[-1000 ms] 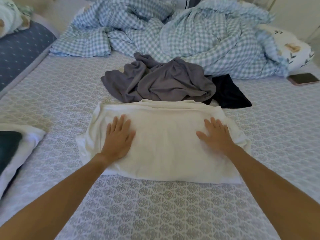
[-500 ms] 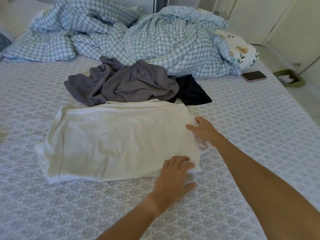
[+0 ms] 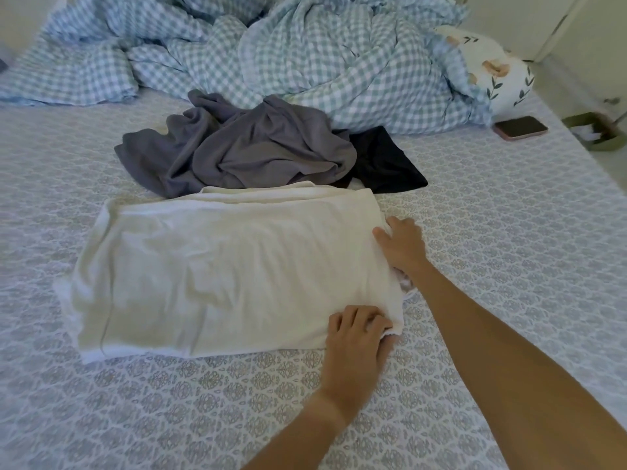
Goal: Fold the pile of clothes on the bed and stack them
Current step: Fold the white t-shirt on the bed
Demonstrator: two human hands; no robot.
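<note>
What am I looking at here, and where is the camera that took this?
No machine here: a person wears one wide-angle camera on the head, looking forward and down, so you see their own two bare arms. They are folding laundry on a bed with a grey-patterned sheet. In front lies a partly folded cream-white cotton garment. The left hand grips its near right corner, and the right hand holds the far end of the same right edge. Behind it wait a crumpled grey garment and a flat black garment. Further back are a rumpled blue-checked duvet, a floral pillow and a dark phone in a pink case.
</note>
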